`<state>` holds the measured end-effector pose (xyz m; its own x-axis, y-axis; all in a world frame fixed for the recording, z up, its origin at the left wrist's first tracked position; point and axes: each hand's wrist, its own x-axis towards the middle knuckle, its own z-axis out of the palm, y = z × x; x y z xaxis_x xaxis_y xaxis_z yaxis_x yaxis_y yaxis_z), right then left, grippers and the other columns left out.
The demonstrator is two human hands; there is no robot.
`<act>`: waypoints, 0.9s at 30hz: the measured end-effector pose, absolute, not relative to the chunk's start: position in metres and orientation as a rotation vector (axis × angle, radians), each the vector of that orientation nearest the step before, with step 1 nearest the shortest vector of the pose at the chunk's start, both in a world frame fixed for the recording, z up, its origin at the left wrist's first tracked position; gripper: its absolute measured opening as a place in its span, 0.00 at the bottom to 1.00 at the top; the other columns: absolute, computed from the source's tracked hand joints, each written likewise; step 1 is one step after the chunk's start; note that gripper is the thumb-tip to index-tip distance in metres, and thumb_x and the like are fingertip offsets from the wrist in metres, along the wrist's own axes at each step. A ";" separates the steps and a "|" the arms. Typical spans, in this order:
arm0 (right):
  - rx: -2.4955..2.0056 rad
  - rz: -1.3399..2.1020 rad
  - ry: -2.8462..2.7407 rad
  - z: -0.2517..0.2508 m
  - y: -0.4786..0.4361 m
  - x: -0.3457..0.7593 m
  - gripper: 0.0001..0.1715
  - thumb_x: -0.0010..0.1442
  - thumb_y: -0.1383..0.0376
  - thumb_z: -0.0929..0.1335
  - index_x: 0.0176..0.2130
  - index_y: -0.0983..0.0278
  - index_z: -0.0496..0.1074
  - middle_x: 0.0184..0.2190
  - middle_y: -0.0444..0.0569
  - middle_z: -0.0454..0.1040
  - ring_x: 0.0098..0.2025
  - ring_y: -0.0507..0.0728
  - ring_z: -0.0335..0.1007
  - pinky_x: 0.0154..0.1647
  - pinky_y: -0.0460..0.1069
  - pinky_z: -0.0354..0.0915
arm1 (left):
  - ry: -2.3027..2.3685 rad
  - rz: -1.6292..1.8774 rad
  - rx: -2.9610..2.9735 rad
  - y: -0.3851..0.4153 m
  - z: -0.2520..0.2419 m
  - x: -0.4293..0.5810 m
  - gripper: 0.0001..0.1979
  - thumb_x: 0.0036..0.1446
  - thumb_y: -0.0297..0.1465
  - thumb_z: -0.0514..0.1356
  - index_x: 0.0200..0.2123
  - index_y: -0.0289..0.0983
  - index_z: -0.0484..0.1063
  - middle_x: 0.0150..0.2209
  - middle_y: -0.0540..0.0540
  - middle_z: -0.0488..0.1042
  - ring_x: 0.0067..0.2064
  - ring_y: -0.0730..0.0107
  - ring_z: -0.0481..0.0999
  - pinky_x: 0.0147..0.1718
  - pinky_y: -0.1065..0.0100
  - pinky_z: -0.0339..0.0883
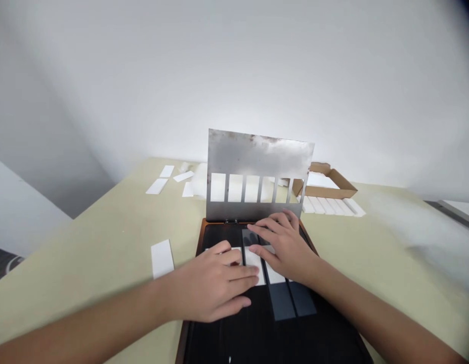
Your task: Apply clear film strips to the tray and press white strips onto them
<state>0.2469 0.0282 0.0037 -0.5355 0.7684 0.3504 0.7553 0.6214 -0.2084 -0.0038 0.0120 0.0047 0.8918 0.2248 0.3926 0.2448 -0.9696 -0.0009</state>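
Note:
A black board (234, 338) with brown edges lies before me. Along its far edge stands a metal plate (257, 151) with a row of rectangular windows. Several flat strips (283, 302), part white and part dark grey, lie side by side on the board. My left hand (217, 283) rests over the left strips, its fingertips on a white area and most fingers stretched out. Spread over the strips' far part are the fingers of my right hand (285, 247), near the plate's foot. Both hands partly cover the strips, and neither grips anything visible.
A loose white card (162, 257) lies left of the board. More white cards (157, 186) are scattered at the back left. Behind the plate on the right stands an open cardboard box (344, 192), with a row of white pieces (327, 206) before it. Wall behind the table.

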 end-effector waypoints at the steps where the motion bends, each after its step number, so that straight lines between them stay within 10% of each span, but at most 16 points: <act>1: -1.245 0.034 -2.429 0.001 0.029 0.248 0.23 0.73 0.51 0.67 0.60 0.59 0.77 0.59 0.55 0.77 0.61 0.68 0.63 0.69 0.72 0.44 | -0.374 -0.616 -3.019 0.012 0.005 -0.004 0.17 0.70 0.37 0.63 0.58 0.39 0.75 0.53 0.47 0.82 0.42 0.64 0.74 0.44 0.58 0.61; 5: -1.282 0.079 -2.415 -0.006 0.027 0.250 0.19 0.72 0.50 0.68 0.52 0.56 0.82 0.64 0.52 0.73 0.66 0.71 0.59 0.68 0.71 0.46 | -0.396 -0.592 -3.043 0.014 0.006 -0.004 0.19 0.69 0.37 0.64 0.60 0.38 0.74 0.54 0.45 0.82 0.43 0.63 0.75 0.45 0.58 0.62; 10: -1.197 0.297 -2.374 -0.004 0.026 0.248 0.06 0.68 0.58 0.73 0.43 0.56 0.79 0.47 0.45 0.83 0.56 0.63 0.69 0.70 0.68 0.41 | -0.415 -0.547 -3.055 0.015 0.007 -0.005 0.18 0.70 0.37 0.63 0.60 0.39 0.75 0.56 0.45 0.81 0.43 0.62 0.75 0.44 0.58 0.61; 15: -1.172 0.286 -2.331 -0.005 0.023 0.247 0.18 0.69 0.65 0.71 0.58 0.57 0.74 0.38 0.42 0.83 0.50 0.60 0.71 0.70 0.66 0.42 | -0.438 -0.542 -3.069 0.013 0.007 -0.005 0.18 0.71 0.37 0.62 0.59 0.38 0.75 0.57 0.47 0.81 0.43 0.62 0.74 0.43 0.57 0.60; 20: -1.030 0.102 -2.464 -0.003 0.017 0.251 0.09 0.69 0.68 0.70 0.39 0.56 0.80 0.36 0.40 0.82 0.48 0.60 0.70 0.70 0.69 0.40 | -0.472 -0.557 -3.086 0.014 0.006 -0.004 0.18 0.71 0.37 0.62 0.60 0.38 0.75 0.57 0.51 0.81 0.43 0.62 0.73 0.43 0.57 0.60; 27: -0.973 0.001 -2.568 0.004 0.013 0.252 0.10 0.67 0.70 0.69 0.40 0.57 0.80 0.33 0.42 0.81 0.48 0.60 0.70 0.72 0.70 0.38 | -0.478 -0.551 -3.095 0.013 0.007 -0.003 0.18 0.71 0.37 0.62 0.60 0.38 0.76 0.56 0.50 0.81 0.42 0.63 0.73 0.44 0.57 0.61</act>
<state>0.2515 0.0127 0.0036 -0.6815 0.6373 0.3598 0.6369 0.7586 -0.1373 -0.0035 0.0134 0.0069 0.8947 0.2993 0.3316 0.2859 -0.9540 0.0897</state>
